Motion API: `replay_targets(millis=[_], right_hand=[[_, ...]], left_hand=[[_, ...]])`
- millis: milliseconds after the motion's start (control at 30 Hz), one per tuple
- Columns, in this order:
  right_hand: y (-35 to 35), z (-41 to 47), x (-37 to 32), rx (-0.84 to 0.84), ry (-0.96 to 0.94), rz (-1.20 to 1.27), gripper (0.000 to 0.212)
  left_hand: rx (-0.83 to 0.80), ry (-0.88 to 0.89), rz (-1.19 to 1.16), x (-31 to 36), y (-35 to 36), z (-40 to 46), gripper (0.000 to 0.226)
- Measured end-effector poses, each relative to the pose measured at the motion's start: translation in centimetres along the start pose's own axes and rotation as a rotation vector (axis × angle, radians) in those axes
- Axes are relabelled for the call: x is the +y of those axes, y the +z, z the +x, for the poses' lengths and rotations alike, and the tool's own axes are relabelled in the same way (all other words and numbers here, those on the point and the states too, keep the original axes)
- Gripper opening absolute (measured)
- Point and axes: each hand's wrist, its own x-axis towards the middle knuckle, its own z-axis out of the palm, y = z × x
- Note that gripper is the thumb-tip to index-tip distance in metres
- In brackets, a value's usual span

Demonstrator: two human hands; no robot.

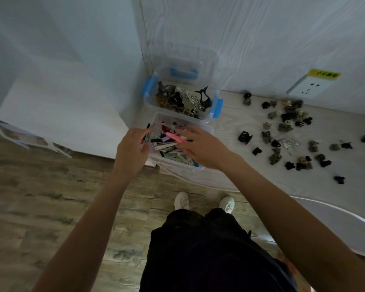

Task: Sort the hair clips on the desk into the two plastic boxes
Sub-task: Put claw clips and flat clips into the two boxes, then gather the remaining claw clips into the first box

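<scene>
Looking down from head height, a person stands at the left end of a pale wood-grain desk pushed against a white wall. Two clear plastic boxes sit touching at the desk's left edge. The nearer clear plastic box holds flat slide clips in mixed colours, and its near left corner seems to overhang the desk edge. The farther clear box with blue latches holds dark and tan claw clips and stands against the wall corner, its clear lid propped behind it.

The left hand curls its fingers round the near box's left wall. The right hand lies over that box, fingers bent down among the clips beside a pink slide clip; whether it actually pinches one I cannot tell.

To the right, well apart from the boxes, small scattered black and brown claw clips lie loose on the desk, with bare desk between them and the boxes. They are too small and dim to count. A white wall socket with a yellow label sits above them.
</scene>
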Motion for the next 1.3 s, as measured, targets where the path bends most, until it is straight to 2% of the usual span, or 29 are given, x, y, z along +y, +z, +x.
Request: replay_targets(millis=[67, 133, 233, 300, 433, 500, 567, 633, 733, 833, 900, 967, 1033, 1133, 1200, 1300], right_hand=[[0.0, -0.1, -0.4, 0.146, 0.013, 0.03, 0.03], [-0.1, 0.3, -1.2, 0.196, -0.053, 0.107, 0.03], [0.6, 1.6, -2.5, 0.007, -0.13, 0.24, 0.033], [1.1, 2.1, -2.7, -0.074, -0.087, 0.297, 0.036], [1.6, 2.6, -2.2, -0.043, -0.037, 0.175, 0.037], [1.1, 2.4, -2.2, -0.007, -0.024, 0.276, 0.036], [0.2, 1.2, -2.2, 0.071, 0.015, 0.479, 0.029], [-0.8, -1.2, -1.5, 0.199, 0.131, 0.614, 0.022], [-1.8, -6.1, -0.2, 0.45, 0.314, 0.666, 0.022], [-1.1, -11.4, 1.5, 0.648, 0.545, 0.635, 0.028], [0.2, -15.0, 2.8, 0.725, 0.691, 0.613, 0.033], [1.9, -18.4, 4.3, 0.772, 0.82, 0.611, 0.033], [3.6, -21.5, 5.8, 0.788, 0.937, 0.63, 0.032], [6.0, -25.7, 7.8, 0.781, 1.073, 0.625, 0.038], [7.4, -28.7, 9.4, 0.756, 1.146, 0.56, 0.044], [9.3, -33.7, 12.5, 0.69, 1.275, 0.497, 0.058]], left_hand=[[0.002, 0.005, -0.004, -0.1, 0.0, 0.0, 0.043], [0.007, 0.006, -0.006, -0.1, 0.1, 0.0, 0.043], [0.022, 0.003, -0.001, 0.0, 0.2, 0.1, 0.041], [0.028, 0.003, -0.006, 0.0, 0.3, 0.1, 0.04], [0.038, -0.004, 0.039, 0.1, 0.3, 0.0, 0.039], [0.067, -0.006, 0.104, 0.8, 0.3, -0.1, 0.036], [0.12, 0.031, 0.109, 1.8, 0.2, 0.1, 0.033], [0.16, 0.114, 0.062, 3.3, 0.4, 0.4, 0.031], [0.145, 0.273, -0.073, 6.7, 1.4, 1.1, 0.025], [0.018, 0.413, -0.284, 11.4, 3.4, 1.2, 0.026], [-0.141, 0.446, -0.377, 14.3, 5.7, 1.0, 0.032], [-0.277, 0.441, -0.378, 16.6, 8.9, 0.9, 0.048], [-0.383, 0.389, -0.273, 17.8, 12.5, 1.1, 0.075], [-0.567, 0.2, -0.031, 19.1, 16.9, 1.3, 0.113], [-0.578, 0.153, 0.034, 19.6, 19.2, 1.4, 0.123], [-0.498, 0.186, 0.079, 20.8, 21.9, 1.5, 0.125]])
